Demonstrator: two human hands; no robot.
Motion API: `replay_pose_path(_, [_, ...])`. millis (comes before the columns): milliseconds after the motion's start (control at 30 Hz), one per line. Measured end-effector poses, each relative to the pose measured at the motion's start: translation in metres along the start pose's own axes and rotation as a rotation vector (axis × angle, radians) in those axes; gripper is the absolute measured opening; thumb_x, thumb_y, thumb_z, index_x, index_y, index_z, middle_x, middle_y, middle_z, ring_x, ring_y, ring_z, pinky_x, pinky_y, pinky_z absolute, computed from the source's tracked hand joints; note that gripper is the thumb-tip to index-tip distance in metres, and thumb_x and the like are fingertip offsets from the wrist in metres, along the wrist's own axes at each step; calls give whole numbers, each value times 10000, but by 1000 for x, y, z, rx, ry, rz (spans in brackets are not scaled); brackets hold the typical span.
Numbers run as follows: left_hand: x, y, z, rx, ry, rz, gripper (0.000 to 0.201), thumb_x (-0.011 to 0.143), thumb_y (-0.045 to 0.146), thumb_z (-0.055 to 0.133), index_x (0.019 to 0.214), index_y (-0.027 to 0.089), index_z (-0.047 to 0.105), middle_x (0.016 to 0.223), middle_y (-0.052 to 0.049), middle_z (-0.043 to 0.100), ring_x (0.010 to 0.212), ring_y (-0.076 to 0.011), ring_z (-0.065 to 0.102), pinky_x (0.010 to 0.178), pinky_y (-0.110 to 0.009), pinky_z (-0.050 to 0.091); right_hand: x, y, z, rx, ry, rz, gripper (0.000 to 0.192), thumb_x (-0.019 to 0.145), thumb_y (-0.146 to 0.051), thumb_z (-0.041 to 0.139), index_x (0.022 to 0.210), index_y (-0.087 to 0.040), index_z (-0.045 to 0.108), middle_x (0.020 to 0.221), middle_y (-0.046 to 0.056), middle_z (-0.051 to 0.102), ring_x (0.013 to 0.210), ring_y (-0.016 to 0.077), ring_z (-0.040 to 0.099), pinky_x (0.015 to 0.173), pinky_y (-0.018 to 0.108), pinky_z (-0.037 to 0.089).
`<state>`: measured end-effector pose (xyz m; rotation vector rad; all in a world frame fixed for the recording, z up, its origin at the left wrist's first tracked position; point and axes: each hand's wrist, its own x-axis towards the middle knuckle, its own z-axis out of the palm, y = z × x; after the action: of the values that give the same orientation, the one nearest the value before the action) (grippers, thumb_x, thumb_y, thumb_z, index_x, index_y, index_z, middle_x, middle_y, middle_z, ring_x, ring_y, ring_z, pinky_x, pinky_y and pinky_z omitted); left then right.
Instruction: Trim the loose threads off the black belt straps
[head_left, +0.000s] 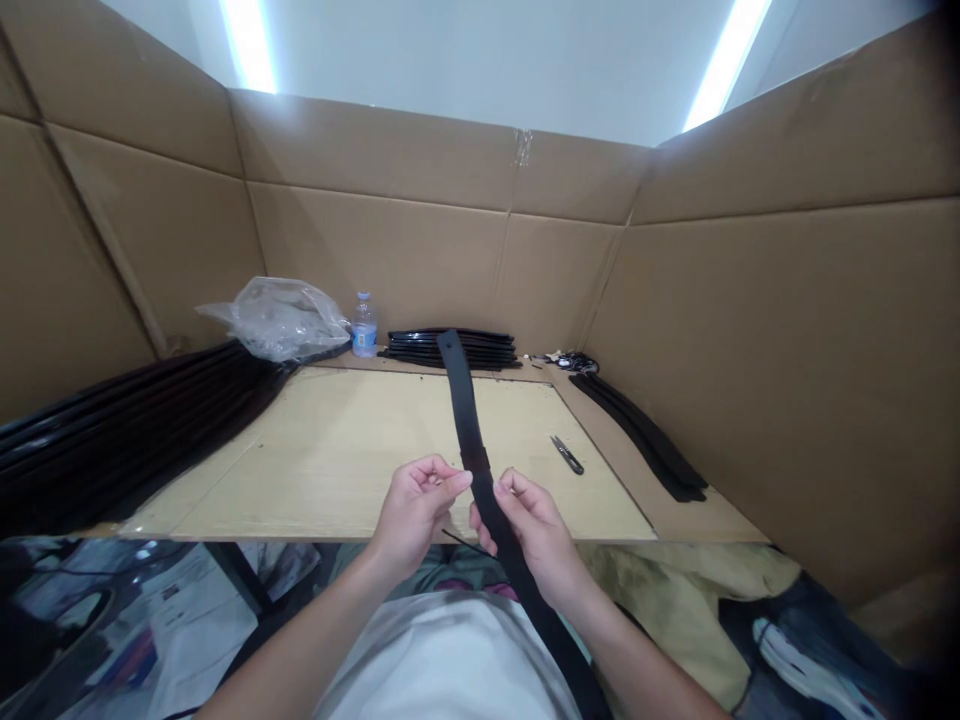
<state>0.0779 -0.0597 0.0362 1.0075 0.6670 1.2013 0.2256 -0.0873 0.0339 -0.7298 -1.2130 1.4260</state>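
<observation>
Holding a long black strap above the near edge of the tabletop, the person has both hands on it at about the same height. The right hand wraps around the strap from below, its grip pressed together on the band, so the far end stands up stiffly and points towards the back edge while the near end runs down past the person's lap. The left hand meets the strap from the side, its grip pinching the strap's edge between thumb and forefinger, seemingly at a small cross-band or loop there; the exact contact is too small to tell. A thin dark thread hangs just below the hands.

Around them, a small pair of snips lies on the tabletop near the right edge, within reach of the right hand. More black straps are sorted in piles: a thick stack along the left edge, a flat stack at the back edge, and a few along the right edge. A crumpled plastic bag and a water bottle sit at the back left corner. Cardboard walls enclose the tabletop on three sides.
</observation>
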Motion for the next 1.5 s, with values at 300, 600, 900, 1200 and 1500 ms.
replay_pose_path(300, [3, -5, -4, 16, -4, 7, 391, 507, 210, 846, 733, 131, 537, 550, 78, 473, 384, 10, 242, 366, -147, 137, 0, 6, -3, -39, -17, 47, 288, 781, -317, 692, 1001, -162, 590, 717, -24, 550, 535, 59, 513, 470, 179, 434])
replay_pose_path(600, [-2, 2, 0, 21, -133, -62, 309, 584, 259, 802, 753, 102, 599, 573, 8, 554, 397, -43, 410, 372, -173, 156, -2, -8, 2, -62, -85, 50, 302, 744, -327, 717, 797, -181, 458, 577, -39, 596, 415, 94, 549, 389, 206, 472])
replay_pose_path(900, [-2, 0, 1, 45, -145, -60, 245, 643, 247, 764, 738, 103, 589, 549, -6, 572, 406, -61, 458, 375, -182, 132, -4, -4, 0, 37, -43, 61, 295, 883, -438, 521, 765, -196, 402, 604, -4, 633, 379, 61, 486, 350, 151, 342])
replay_pose_path(1200, [-5, -4, 5, 44, -128, -71, 270, 633, 256, 779, 745, 96, 592, 573, 42, 496, 380, 13, 255, 367, -165, 138, -5, -2, 2, -33, 96, 103, 379, 854, -505, 527, 687, -173, 452, 479, -28, 557, 296, 52, 395, 277, 149, 256])
replay_pose_path(1500, [-4, -4, 7, 5, -27, -32, 327, 656, 328, 763, 663, 143, 493, 455, 81, 418, 357, -6, 246, 363, -172, 120, -3, -4, 3, 79, 51, 69, 327, 874, -453, 528, 714, -186, 427, 594, 1, 611, 412, 73, 483, 393, 175, 343])
